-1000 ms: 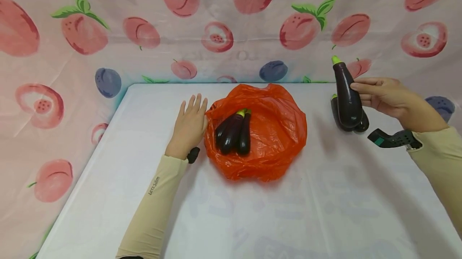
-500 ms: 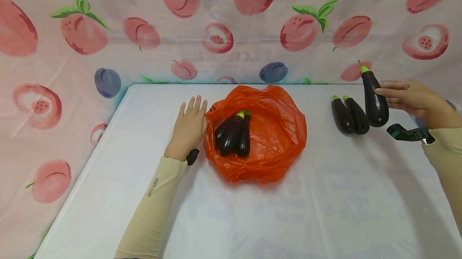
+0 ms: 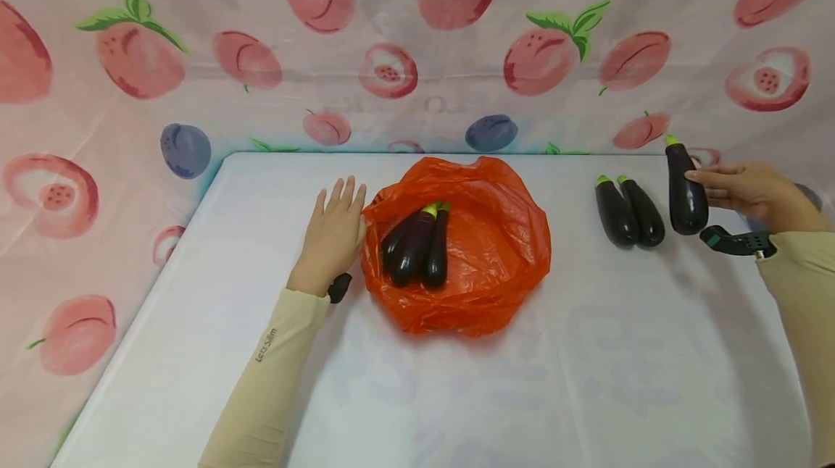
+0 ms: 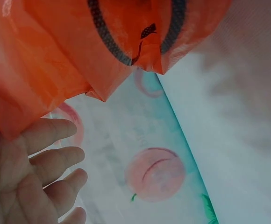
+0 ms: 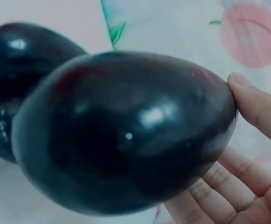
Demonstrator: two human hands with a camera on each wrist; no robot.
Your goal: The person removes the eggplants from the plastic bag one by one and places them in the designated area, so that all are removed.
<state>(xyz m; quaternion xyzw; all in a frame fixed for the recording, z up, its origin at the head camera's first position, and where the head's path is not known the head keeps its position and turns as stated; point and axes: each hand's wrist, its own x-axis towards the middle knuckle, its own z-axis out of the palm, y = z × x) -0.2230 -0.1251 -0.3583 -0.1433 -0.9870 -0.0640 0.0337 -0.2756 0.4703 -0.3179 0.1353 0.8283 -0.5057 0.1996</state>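
My right hand (image 3: 750, 189) pinches a dark purple eggplant (image 3: 687, 196) between thumb and fingers, its green stem end pointing up. In the right wrist view that eggplant (image 5: 131, 135) fills the middle, the thumb on its far side. Just left of it, a pair of eggplants (image 3: 629, 213) lies side by side on the table. My left hand (image 3: 333, 236) has its fingers straight, right at the left edge of an orange plastic bag (image 3: 492, 251). Inside the bag's opening, several eggplants (image 3: 417, 247) lie together on the left. The left wrist view shows the bag's side (image 4: 56, 51) over the spread fingers.
A white table (image 3: 457, 395) carries everything. Behind and to the left hangs a pale pink cloth (image 3: 450, 102) printed with fruit. The table's back edge runs just beyond the bag and the eggplants.
My right hand has carried its eggplant to the right and slightly down, uncovering the pair on the table. The left hand stays by the bag; the head view has shifted a little.
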